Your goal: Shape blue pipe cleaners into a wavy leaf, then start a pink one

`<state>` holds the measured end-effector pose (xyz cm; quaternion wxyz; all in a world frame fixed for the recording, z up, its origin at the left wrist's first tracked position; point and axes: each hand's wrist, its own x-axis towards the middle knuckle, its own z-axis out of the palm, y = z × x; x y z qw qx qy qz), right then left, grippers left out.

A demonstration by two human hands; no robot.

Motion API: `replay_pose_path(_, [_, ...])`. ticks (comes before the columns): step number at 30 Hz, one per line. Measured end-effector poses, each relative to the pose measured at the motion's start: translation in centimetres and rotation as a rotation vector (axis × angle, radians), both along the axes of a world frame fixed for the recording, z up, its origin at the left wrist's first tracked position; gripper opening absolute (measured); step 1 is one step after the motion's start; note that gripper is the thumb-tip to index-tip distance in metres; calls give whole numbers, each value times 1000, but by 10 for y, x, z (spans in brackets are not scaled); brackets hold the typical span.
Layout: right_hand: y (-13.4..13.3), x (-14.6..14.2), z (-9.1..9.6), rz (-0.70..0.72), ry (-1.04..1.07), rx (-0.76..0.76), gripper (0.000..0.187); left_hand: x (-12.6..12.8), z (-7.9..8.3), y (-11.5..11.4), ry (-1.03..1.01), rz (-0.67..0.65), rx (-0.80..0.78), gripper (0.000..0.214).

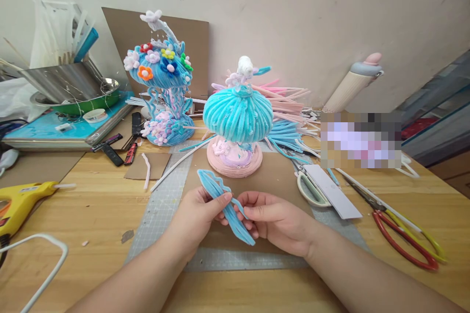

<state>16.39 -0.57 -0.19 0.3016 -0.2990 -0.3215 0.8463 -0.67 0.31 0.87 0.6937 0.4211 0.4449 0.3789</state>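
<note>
Two bare hands meet over a brown cardboard sheet (279,176) at the near edge of a wooden table (99,215), sharing a flat bundle of light-blue pipe cleaners (212,184). Both forearms enter from the bottom of the frame and angle inward, wrists low above the grey cutting mat (165,205) that lies under the cardboard.

The left hand (198,212) is closed in a pinch: its thumb lies across the top of the bundle near its middle and the fingers are curled underneath. The right hand (273,217), knuckles up and fingers folded in, grips the same bundle from the other side, with thumb and forefinger nipping a thin blue strand that loops out of it. The bundle runs diagonally, its upper end fanning up and to the left beyond the left hand's thumb and its lower end poking out beneath the right hand's fingers, just above the cardboard.

Just behind the hands stands a turquoise pipe-cleaner dome (238,115) on a pink coiled base (235,161). Further left stands a taller blue pipe-cleaner figure dotted with small flowers (161,83). A yellow glue gun (22,200) lies at the far left, and red-and-yellow-handled scissors (400,234) at the right.
</note>
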Motion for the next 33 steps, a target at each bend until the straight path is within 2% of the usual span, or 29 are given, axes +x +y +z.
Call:
replay_pose_path(7, [0,-2,-2,-63,-19,33,10,-1,-2,0,5,1,-12,17])
replay_pose_path(10, [1,-2,-2,-65,-32,16,10,0,-2,0,12,-5,-10,18])
replay_pose_path(16, [-1,-6,-1,-59,-66,110,14,1,-2,-1,-18,-8,-55,17])
replay_pose_path(20, [-2,-6,-1,-55,-126,117,20,1,-1,-1,-25,24,-51,17])
replay_pose_path(24, [-1,-7,-1,-104,-224,155,24,3,2,-3,30,54,-26,17])
replay_pose_path(30, [-1,-11,-2,-200,-312,298,22,5,4,-4,153,92,28,19])
replay_pose_path(33, [-1,-10,-6,-219,-272,246,21,5,2,-3,170,58,43,20])
